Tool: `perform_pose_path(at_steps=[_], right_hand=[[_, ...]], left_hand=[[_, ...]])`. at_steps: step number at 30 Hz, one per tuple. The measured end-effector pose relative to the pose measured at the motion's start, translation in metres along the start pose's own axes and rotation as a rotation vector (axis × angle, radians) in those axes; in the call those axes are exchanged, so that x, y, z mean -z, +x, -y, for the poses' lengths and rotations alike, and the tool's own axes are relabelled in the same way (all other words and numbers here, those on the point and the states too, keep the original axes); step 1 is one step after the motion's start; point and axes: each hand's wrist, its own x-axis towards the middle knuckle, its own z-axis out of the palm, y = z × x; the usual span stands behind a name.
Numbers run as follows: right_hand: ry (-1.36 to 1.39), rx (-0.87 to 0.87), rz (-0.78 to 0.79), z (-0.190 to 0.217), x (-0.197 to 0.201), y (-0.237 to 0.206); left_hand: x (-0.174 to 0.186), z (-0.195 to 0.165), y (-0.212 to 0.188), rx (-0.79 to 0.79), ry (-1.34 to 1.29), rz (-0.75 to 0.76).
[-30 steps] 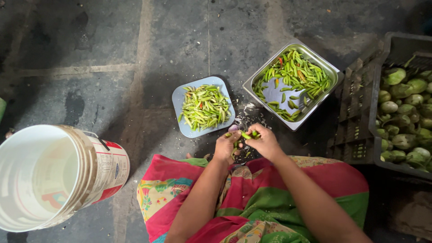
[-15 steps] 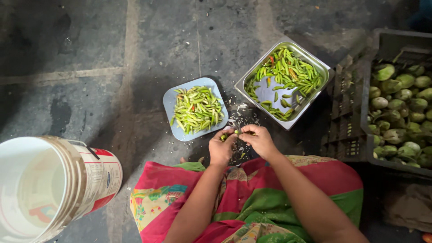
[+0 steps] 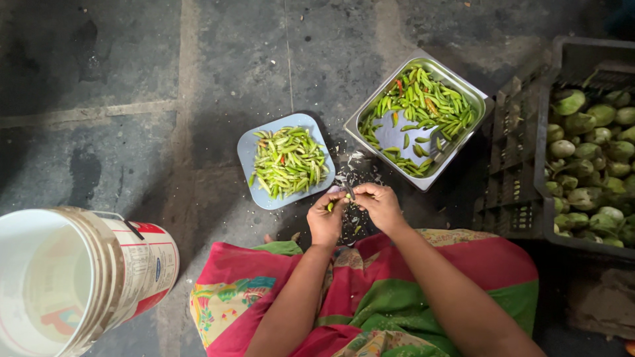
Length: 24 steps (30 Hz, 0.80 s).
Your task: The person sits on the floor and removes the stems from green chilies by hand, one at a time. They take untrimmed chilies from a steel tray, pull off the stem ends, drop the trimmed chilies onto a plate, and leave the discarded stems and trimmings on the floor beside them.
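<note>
Floor (image 3: 132,79): dark stone slabs w/ pale joints.
Bucket (image 3: 79,277): white, lower left, tipped on its side, mouth toward camera.
Crate (image 3: 522,165): dark plastic, right edge, full of round green veg (image 3: 589,165).
Tray (image 3: 476,122): steel, square, just left of crate; green chillies w/ a few red ones round the sides, bare patch mid.
Plate (image 3: 248,152): pale blue, left of tray, near but apart; heaped w/ green chillies (image 3: 288,162).
Lap: pink-green cloth (image 3: 370,297), bottom centre.
Left hand (image 3: 325,221): in front of lap, below plate, fingers closed on chilli.
Right hand (image 3: 380,205): touching left hand, fingertips pinched at same spot.
Chilli (image 3: 331,205): small, green, between both hands over floor; mostly hidden, so long axis & tip direction can't be told.
Scraps (image 3: 354,173): pale bits on floor btw plate, tray & hands.
</note>
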Motion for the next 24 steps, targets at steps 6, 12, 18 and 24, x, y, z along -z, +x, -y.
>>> perform_pose_path(at_steps=[6,12,18,24], right_hand=[[0.053,0.008,0.034,-0.005,-0.001,0.004],[-0.002,-0.094,0.012,-0.017,-0.003,0.010],[0.207,-0.297,0.025,-0.039,-0.007,0.018],[0.190,-0.404,0.092,-0.036,0.008,0.014]], left_hand=[[0.002,0.009,0.005,-0.045,-0.014,-0.008],[0.000,0.033,0.011,0.033,-0.037,-0.042],[-0.003,0.033,0.025,0.379,-0.147,-0.087],[0.003,0.016,0.014,0.499,-0.050,-0.047]])
